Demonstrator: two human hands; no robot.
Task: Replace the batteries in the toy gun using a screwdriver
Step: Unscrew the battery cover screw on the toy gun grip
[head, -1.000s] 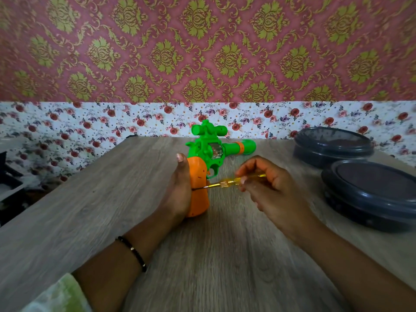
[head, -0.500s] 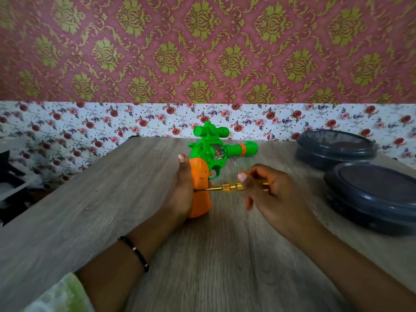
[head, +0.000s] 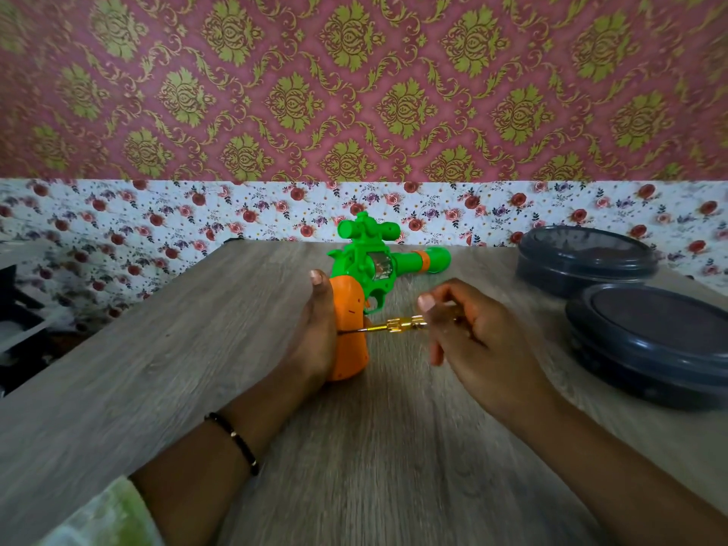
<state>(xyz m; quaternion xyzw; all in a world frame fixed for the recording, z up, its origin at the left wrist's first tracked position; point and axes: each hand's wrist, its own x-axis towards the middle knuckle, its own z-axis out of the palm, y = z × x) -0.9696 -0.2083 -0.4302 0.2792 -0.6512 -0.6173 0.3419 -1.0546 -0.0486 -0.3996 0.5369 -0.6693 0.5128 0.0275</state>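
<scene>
2 hands: left hand (head: 315, 333) steadies toy gun (head: 362, 269) (upright), right hand (head: 472, 340) pinches screwdriver (head: 398, 324)

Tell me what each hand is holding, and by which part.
The left hand grips the toy gun by its orange handle. The right hand pinches the screwdriver by its yellow handle's rear end.

The work surface is a grey wood-grain table (head: 165, 348). The toy gun (head: 354, 305) stands on it by its orange grip. Two dark round lidded containers (head: 650, 348) rest near the right edge.
</scene>
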